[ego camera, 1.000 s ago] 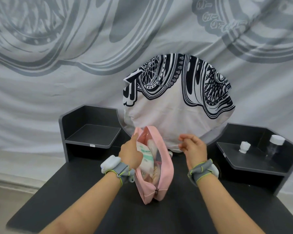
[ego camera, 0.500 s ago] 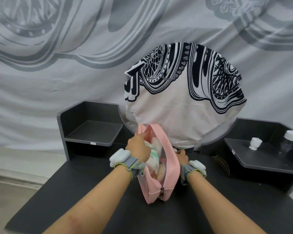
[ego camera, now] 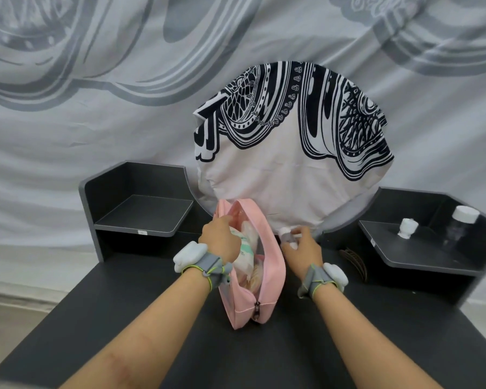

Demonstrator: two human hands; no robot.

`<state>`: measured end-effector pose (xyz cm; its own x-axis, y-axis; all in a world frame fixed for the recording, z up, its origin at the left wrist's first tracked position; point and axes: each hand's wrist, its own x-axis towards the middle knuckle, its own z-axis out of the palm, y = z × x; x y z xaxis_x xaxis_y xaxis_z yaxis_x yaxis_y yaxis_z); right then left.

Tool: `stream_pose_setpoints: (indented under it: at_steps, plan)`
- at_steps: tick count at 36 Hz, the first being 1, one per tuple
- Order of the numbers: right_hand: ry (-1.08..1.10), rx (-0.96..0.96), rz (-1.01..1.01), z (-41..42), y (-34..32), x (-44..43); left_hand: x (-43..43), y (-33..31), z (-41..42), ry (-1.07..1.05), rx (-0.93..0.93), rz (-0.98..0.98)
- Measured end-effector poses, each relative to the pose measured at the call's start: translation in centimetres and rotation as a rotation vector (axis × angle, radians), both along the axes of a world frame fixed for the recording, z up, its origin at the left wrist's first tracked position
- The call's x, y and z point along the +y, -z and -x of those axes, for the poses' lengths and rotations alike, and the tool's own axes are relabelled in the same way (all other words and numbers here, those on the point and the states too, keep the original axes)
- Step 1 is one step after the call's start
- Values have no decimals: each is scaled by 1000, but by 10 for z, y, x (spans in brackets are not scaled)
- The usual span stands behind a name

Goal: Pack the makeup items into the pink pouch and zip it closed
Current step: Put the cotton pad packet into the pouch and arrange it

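The pink pouch (ego camera: 270,279) stands upright and unzipped at the middle of the dark desk, its zip slider at the near end. Inside it shows a white packet with green print (ego camera: 243,248) and other pale items. My left hand (ego camera: 220,240) grips the pouch's left rim and holds the mouth apart. Just right of the pouch, my right hand (ego camera: 302,249) is closed around a small white bottle (ego camera: 286,234) that rests low near the desk, mostly hidden by the fingers.
The dark desk (ego camera: 180,346) has raised shelves at back left (ego camera: 141,217) and back right (ego camera: 421,248). On the right shelf stand a small white cap-like piece (ego camera: 407,227) and a clear jar with a white lid (ego camera: 460,226). A brown hair clip (ego camera: 354,261) lies under that shelf. A round cloth-covered panel (ego camera: 292,178) rises behind the pouch.
My right hand dropped from beside the pouch's top to the desk and closed on the small white bottle. My left hand stayed on the pouch rim.
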<state>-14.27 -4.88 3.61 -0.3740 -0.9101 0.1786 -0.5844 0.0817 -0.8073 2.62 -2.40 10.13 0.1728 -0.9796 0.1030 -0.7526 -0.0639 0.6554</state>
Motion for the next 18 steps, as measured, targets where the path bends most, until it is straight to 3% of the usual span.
stream_pose_setpoints:
  at_steps: [6, 11, 18]
  plan:
    - [-51, -135, 160, -7, -44, 18, -1, 2, 5, -74, 14, 8]
    - [-145, -113, 210, -25, -67, 24, -2, 4, 6, -89, 8, 18]
    - [-154, 192, 292, -59, -77, 29, -3, 12, 2, -20, 2, 109]
